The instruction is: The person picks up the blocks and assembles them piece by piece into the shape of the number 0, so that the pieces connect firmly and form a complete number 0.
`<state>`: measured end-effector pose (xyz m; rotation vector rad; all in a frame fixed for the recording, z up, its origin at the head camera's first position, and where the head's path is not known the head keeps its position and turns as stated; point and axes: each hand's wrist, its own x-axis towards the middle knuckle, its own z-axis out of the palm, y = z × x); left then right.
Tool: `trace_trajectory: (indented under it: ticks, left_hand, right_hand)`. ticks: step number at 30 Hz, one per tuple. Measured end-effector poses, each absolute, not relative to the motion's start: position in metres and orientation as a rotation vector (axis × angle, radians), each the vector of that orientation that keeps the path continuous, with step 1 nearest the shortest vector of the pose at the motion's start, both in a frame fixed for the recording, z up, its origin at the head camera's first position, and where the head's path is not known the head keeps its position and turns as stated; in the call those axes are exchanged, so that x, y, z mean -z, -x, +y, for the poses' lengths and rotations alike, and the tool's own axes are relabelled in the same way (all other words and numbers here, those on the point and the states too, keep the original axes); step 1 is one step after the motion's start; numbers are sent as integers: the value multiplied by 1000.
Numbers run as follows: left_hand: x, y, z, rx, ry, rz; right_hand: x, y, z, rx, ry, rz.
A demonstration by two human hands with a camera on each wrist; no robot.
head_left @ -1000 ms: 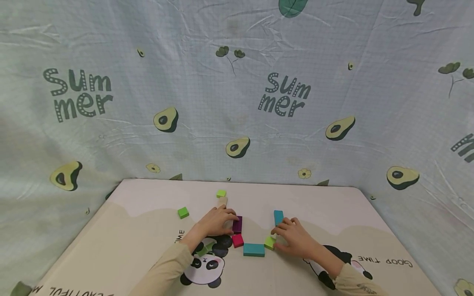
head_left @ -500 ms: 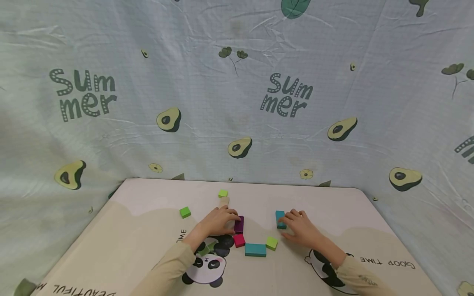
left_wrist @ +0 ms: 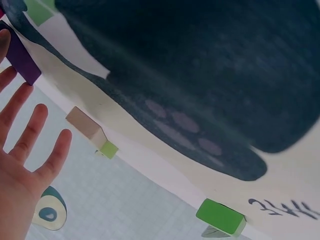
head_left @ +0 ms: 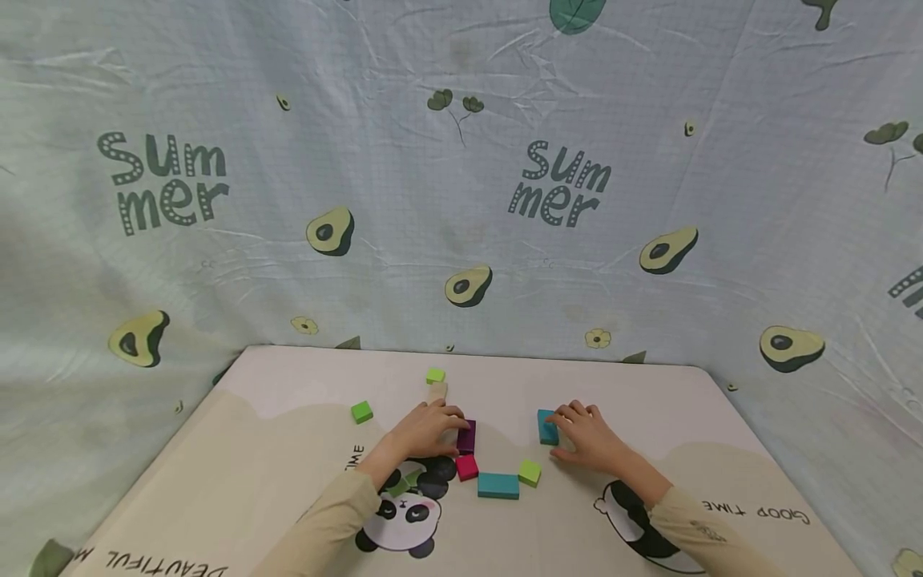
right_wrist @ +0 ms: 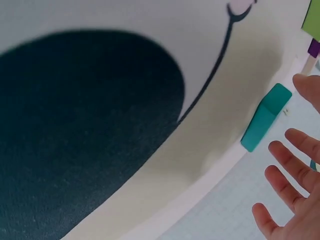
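In the head view my left hand (head_left: 427,430) is at a purple block (head_left: 467,437), its thumb and forefinger at the block's two ends. The left wrist view shows fingertips right at the edge of that purple block (left_wrist: 22,57). My right hand (head_left: 587,435) reaches a blue block (head_left: 547,428) standing apart on the right, fingertips over its far right edge. In the right wrist view the fingers are spread beside this blue block (right_wrist: 266,117). A red block (head_left: 466,467), a second blue block (head_left: 498,486) and a lime block (head_left: 530,473) form a curved row below the purple one.
Behind my left hand lie a beige block (head_left: 437,391) and a lime block (head_left: 436,375). A green block (head_left: 362,412) sits farther left. The pale table (head_left: 288,465) has panda prints, and a patterned curtain (head_left: 397,184) hangs along its back edge.
My right hand has left the lime block and moved up to the blue block on the right, its fingers shifting slightly there. The left hand has stayed at the purple block.
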<state>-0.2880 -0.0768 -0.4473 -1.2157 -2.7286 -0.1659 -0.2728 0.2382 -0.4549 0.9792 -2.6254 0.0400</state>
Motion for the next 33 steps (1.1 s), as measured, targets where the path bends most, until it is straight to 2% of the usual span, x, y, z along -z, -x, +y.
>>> trace_trajectory:
  ticks: [33]
  left_hand:
    - [449, 290, -79, 66, 1287, -2651]
  right_hand:
    - [468, 289, 242, 77, -1006, -2618]
